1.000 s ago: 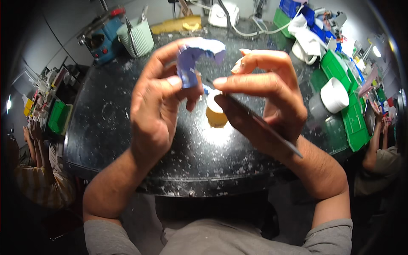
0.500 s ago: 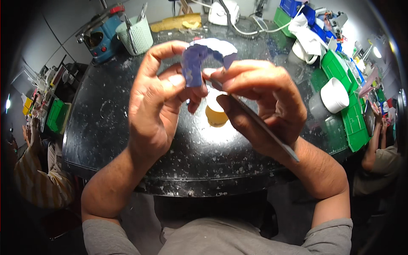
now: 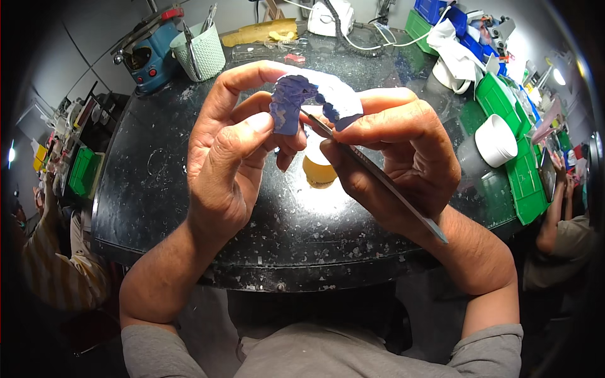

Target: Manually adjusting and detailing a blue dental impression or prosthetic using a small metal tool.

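My left hand (image 3: 222, 170) grips a lavender horseshoe-shaped dental model (image 3: 287, 104), held up and tilted with its ridged surface showing. My right hand (image 3: 403, 151) pinches a long, slim metal tool (image 3: 387, 184); its tip reaches the inner side of the model, and its flat end points down toward my forearm. The right index finger lies at the model's right arm. Beneath both hands an orange-yellow jar (image 3: 319, 171) with a white top stands on the black, speckled worktop (image 3: 157, 220), partly hidden by the fingers.
Around the back are a blue machine (image 3: 148, 63), a mint tool cup (image 3: 196, 57), a white device (image 3: 331, 19) with cables, and blue and green bins (image 3: 498, 101). A white cup (image 3: 495, 140) stands right. Co-workers (image 3: 63, 264) sit at both sides.
The model has tilted, showing more of its ridged face and shifting slightly right and down. My right fingers have moved up against it, and the tool's tip has come into its inner curve.
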A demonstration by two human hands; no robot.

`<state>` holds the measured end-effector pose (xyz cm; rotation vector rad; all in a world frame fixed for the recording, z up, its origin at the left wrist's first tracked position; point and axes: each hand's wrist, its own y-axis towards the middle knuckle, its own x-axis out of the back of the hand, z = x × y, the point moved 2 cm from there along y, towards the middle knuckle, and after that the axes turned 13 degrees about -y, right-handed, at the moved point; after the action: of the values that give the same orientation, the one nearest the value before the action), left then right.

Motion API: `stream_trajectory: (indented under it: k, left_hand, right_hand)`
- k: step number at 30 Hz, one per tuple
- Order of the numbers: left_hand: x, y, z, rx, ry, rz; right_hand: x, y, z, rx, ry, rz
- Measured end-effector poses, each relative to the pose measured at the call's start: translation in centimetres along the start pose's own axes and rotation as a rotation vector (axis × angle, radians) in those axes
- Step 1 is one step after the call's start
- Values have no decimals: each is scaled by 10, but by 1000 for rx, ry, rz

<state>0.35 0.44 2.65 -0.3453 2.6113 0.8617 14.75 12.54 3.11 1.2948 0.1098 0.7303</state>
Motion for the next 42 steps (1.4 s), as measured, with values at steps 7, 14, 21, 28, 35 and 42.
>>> stream_trajectory:
  k: [7,14,21,28,35,42]
  left_hand:
    - [1,0,1,-16,53,1]
    - [-2,1,0,-40,66,-12]
    - [0,0,1,-51,73,-23]
    - [-1,0,2,-65,93,-16]
    - [-2,0,2,-66,106,-38]
    - [-1,-1,2,-51,110,-39]
  right_hand:
    - [2,1,-2,64,-74,18]
    - [4,1,0,48,-66,48]
    - [2,1,-2,23,23,17]
    - [5,-1,-2,-5,-6,93]
    - [3,0,0,-50,58,79]
    - [5,0,-4,-82,48,103]
